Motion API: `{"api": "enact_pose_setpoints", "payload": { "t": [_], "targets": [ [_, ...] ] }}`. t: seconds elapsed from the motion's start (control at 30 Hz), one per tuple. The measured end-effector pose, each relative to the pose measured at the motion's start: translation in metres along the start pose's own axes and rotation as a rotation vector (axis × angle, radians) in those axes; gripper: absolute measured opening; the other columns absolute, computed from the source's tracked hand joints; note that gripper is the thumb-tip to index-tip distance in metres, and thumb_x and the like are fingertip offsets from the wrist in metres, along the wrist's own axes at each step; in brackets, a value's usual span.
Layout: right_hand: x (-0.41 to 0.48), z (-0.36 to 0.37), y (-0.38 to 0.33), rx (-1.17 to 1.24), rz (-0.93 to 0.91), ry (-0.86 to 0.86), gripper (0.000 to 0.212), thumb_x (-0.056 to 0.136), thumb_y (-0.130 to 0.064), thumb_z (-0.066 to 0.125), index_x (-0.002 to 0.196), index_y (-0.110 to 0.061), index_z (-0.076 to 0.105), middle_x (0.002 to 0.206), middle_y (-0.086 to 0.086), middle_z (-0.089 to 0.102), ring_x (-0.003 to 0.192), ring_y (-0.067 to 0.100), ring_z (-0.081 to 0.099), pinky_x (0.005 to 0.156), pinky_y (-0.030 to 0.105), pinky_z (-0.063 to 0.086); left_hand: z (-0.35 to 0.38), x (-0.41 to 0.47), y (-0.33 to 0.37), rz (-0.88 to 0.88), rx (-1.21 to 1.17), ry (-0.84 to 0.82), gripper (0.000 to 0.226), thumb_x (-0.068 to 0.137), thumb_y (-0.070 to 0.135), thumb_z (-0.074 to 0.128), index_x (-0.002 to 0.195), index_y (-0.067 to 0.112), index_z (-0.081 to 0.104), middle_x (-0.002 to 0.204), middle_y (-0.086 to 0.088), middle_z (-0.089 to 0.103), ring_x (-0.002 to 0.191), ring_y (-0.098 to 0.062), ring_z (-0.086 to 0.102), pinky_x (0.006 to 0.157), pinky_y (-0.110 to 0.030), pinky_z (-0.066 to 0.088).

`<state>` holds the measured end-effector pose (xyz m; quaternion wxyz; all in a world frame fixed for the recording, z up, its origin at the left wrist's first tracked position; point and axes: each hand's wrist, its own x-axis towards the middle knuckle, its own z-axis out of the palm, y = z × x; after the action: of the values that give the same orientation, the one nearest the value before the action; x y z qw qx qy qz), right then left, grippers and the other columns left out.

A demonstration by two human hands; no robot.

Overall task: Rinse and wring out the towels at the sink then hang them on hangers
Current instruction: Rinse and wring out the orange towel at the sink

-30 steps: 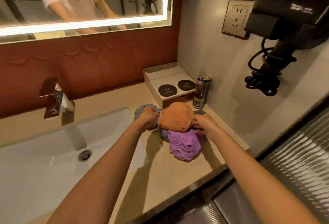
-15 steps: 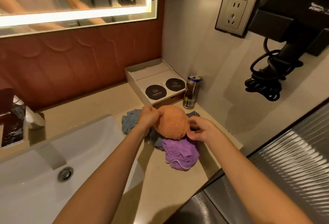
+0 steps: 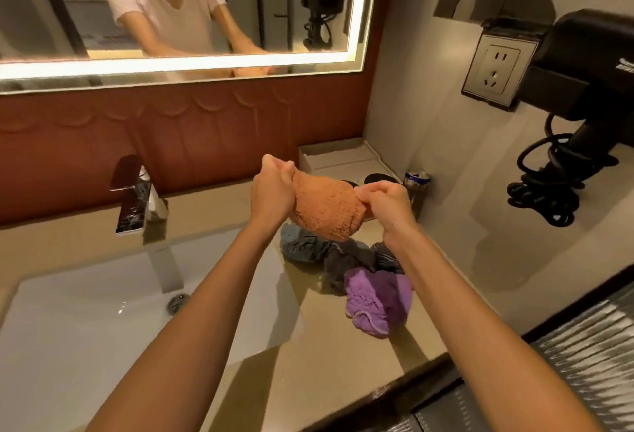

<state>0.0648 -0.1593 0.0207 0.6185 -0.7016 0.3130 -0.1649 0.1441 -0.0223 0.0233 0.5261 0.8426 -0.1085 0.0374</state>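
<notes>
Both hands pinch the orange towel (image 3: 324,210): the left hand (image 3: 272,191) grips its upper left edge with fingers curled tight, and the right hand (image 3: 387,207) pinches its right edge between thumb and fingers.

Head view: the orange towel hangs bunched between the hands, clear of the counter (image 3: 308,380), above a pile of other towels. In the pile, a blue towel (image 3: 298,243) lies nearest the sink (image 3: 85,328), a grey towel (image 3: 346,260) touches it, and a purple towel (image 3: 377,297) lies nearest the counter's front edge. A faucet (image 3: 135,198) stands behind the sink. A can (image 3: 417,181) stands beside the right hand, near the side wall. A hair dryer (image 3: 583,64) hangs on that wall.
</notes>
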Motion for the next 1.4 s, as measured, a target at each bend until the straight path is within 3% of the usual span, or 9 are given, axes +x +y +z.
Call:
{"api": "enact_pose_setpoints", "payload": {
  "t": [0.2, 0.47, 0.6, 0.73, 0.9, 1.03, 1.1, 1.2, 1.4],
  "targets": [
    [-0.035, 0.071, -0.012, -0.386, -0.379, -0.141, 0.007, 0.085, -0.020, 0.063, 0.081, -0.016, 0.067, 0.081, -0.002, 0.063, 0.082, 0.015, 0.058, 0.072, 0.031, 0.046, -0.094, -0.023, -0.022, -0.038, 0.074, 0.219, 0.017, 0.100, 0.024, 0.034, 0.094, 0.008, 0.038, 0.104, -0.017, 0.057, 0.091, -0.027, 0.050, 0.068, -0.028, 0.028],
    [-0.077, 0.169, 0.010, 0.076, -0.021, -0.473, 0.019, 0.082, 0.010, 0.053, 0.084, -0.009, 0.058, 0.071, 0.007, 0.054, 0.062, 0.012, 0.050, 0.051, 0.017, 0.044, -0.180, -0.043, -0.083, -0.395, -0.114, 0.307, 0.030, 0.097, 0.016, 0.039, 0.102, -0.009, 0.054, 0.099, -0.024, 0.061, 0.097, -0.035, 0.059, 0.076, -0.037, 0.046],
    [-0.105, 0.201, 0.030, 0.125, 0.143, -0.702, 0.035, 0.086, -0.004, 0.050, 0.119, -0.014, 0.053, 0.096, 0.006, 0.058, 0.081, 0.012, 0.050, 0.068, 0.021, 0.040, -0.204, -0.054, -0.098, -0.571, -0.514, 0.282, 0.033, 0.094, 0.003, 0.037, 0.063, 0.004, 0.045, 0.037, -0.001, 0.051, 0.035, -0.010, 0.053, 0.038, -0.019, 0.043],
    [-0.124, 0.229, 0.034, -0.136, -0.044, -0.828, 0.053, 0.084, -0.020, 0.063, 0.131, -0.018, 0.039, 0.115, -0.001, 0.041, 0.103, 0.011, 0.039, 0.075, 0.018, 0.037, -0.217, -0.056, -0.120, -0.630, -0.650, 0.305, 0.020, 0.094, -0.004, 0.030, 0.082, -0.003, 0.045, 0.065, -0.018, 0.055, 0.039, -0.017, 0.060, 0.035, -0.026, 0.051],
    [-0.155, 0.281, 0.056, -0.443, -0.317, -0.706, 0.063, 0.074, -0.033, 0.075, 0.121, -0.017, 0.036, 0.114, -0.002, 0.031, 0.106, 0.014, 0.043, 0.091, 0.027, 0.043, -0.238, -0.049, -0.143, -0.647, -0.737, 0.374, 0.029, 0.089, -0.009, 0.025, 0.116, -0.011, 0.035, 0.082, -0.026, 0.053, 0.043, -0.018, 0.063, 0.039, -0.026, 0.051],
    [-0.162, 0.306, 0.061, -0.393, -0.402, -0.529, 0.044, 0.084, -0.013, 0.059, 0.123, -0.016, 0.040, 0.115, 0.006, 0.038, 0.102, 0.023, 0.048, 0.082, 0.026, 0.039, -0.257, -0.046, -0.143, -0.604, -0.816, 0.362, 0.021, 0.092, -0.010, 0.023, 0.109, -0.011, 0.037, 0.067, -0.024, 0.057, 0.042, -0.018, 0.063, 0.039, -0.027, 0.052],
    [-0.151, 0.304, 0.058, -0.442, -0.448, -0.626, 0.042, 0.085, -0.002, 0.051, 0.124, -0.015, 0.044, 0.119, 0.011, 0.050, 0.106, 0.026, 0.053, 0.086, 0.029, 0.043, -0.264, -0.044, -0.153, -0.608, -0.712, 0.376, 0.020, 0.091, -0.005, 0.029, 0.110, -0.005, 0.038, 0.079, -0.025, 0.055, 0.057, -0.023, 0.063, 0.044, -0.028, 0.054],
    [-0.127, 0.292, 0.046, -0.549, -0.420, -0.770, 0.028, 0.091, -0.003, 0.043, 0.116, -0.013, 0.050, 0.107, 0.014, 0.063, 0.101, 0.029, 0.061, 0.086, 0.044, 0.052, -0.270, -0.044, -0.167, -0.570, -0.167, 0.423, 0.016, 0.092, 0.008, 0.037, 0.104, 0.001, 0.045, 0.089, -0.014, 0.053, 0.078, -0.024, 0.057, 0.055, -0.030, 0.045],
    [-0.112, 0.285, 0.002, -0.478, -0.267, -0.986, 0.018, 0.091, -0.005, 0.049, 0.076, -0.014, 0.053, 0.077, 0.007, 0.057, 0.078, 0.020, 0.056, 0.068, 0.029, 0.045, -0.260, -0.059, -0.170, -0.452, 0.277, 0.544, 0.017, 0.098, 0.015, 0.032, 0.101, 0.003, 0.044, 0.104, -0.017, 0.054, 0.094, -0.032, 0.051, 0.074, -0.040, 0.038]
  ]
}}
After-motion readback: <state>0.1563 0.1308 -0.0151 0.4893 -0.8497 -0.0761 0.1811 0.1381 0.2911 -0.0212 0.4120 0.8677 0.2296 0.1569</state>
